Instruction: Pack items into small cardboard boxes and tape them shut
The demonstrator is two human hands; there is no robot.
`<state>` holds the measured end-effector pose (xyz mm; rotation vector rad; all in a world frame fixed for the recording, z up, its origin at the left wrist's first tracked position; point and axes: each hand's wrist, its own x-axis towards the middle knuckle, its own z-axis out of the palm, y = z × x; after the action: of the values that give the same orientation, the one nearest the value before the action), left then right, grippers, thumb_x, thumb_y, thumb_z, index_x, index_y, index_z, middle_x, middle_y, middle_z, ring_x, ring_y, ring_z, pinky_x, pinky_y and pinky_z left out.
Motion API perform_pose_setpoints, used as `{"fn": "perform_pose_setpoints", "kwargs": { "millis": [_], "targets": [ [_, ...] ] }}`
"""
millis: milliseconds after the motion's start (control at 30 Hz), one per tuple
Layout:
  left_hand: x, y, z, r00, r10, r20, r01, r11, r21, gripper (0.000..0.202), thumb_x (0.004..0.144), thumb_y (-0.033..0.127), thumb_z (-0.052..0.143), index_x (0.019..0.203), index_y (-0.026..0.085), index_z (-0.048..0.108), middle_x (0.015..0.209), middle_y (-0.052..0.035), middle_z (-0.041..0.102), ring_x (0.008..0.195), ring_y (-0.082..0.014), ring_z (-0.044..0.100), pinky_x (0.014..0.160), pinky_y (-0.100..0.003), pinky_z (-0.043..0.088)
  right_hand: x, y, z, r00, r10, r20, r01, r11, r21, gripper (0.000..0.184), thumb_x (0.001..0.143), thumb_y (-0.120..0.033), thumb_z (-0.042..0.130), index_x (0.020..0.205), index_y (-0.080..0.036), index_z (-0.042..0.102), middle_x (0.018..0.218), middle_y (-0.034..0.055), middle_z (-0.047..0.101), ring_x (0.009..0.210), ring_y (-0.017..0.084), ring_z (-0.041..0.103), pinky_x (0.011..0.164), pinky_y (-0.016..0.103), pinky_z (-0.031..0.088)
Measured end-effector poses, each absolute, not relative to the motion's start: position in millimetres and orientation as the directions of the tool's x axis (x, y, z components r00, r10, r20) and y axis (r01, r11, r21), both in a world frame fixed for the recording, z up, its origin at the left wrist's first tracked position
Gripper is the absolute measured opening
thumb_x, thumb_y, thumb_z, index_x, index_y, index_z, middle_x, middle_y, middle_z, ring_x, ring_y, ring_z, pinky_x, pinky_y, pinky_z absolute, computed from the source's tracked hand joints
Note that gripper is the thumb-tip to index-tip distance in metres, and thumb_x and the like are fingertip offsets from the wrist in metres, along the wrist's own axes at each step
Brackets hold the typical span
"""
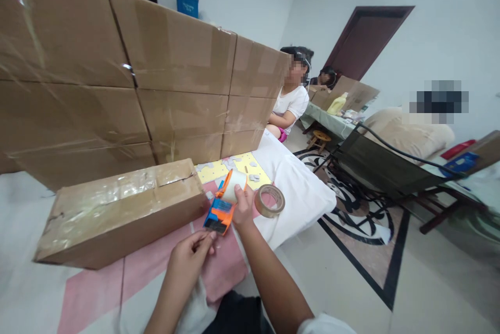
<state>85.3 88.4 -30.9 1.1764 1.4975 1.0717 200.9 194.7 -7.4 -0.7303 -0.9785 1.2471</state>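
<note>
An orange and blue tape dispenser (221,210) with a pale roll core sits in the grip of my right hand (242,206), fingers wrapped round it. My left hand (193,251) is just below its front end, thumb and fingers pinched together; whether anything thin lies between them is too small to make out. Beside my right hand, a roll of brown packing tape (270,200) rests on the bed. To the left lies a long cardboard box (128,209), its top covered with shiny clear tape.
Stacked cardboard boxes (179,68) form a wall behind the bed (308,183). A yellow patterned sheet (253,164) holds small grey scraps. Several people sit farther off, near a folding chair (367,159) and a table (328,121).
</note>
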Motion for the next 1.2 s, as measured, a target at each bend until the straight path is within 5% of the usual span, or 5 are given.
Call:
{"fn": "perform_pose_setpoints", "kwargs": {
  "millis": [200,1200],
  "targets": [
    [82.5,88.8,-35.8,-0.151,0.973,-0.171,0.229,0.203,0.952,0.051,0.077,0.066,0.058,0.059,0.02,0.067,0.065,-0.0064,0.071,0.068,-0.0248,0.065,0.062,-0.029,0.045,203.4,187.8,-5.7,-0.04,0.967,0.253,-0.34,0.225,-0.913,0.041,0.085,-0.055,0.059,0.078,-0.017,0.073,0.069,0.0064,0.071,0.059,0.02,0.064,0.062,0.032,0.053],
    [77.1,90.3,-32.6,-0.064,0.965,-0.254,0.069,0.258,0.964,0.055,0.072,0.067,0.065,0.088,0.015,0.073,0.056,-0.001,0.06,0.061,-0.0196,0.056,0.06,-0.028,0.04,203.3,188.7,-5.0,-0.033,0.963,0.268,-0.403,0.232,-0.885,0.038,0.086,-0.052,0.061,0.08,-0.016,0.073,0.068,0.0056,0.072,0.058,0.019,0.065,0.06,0.031,0.053]
  ]
}}
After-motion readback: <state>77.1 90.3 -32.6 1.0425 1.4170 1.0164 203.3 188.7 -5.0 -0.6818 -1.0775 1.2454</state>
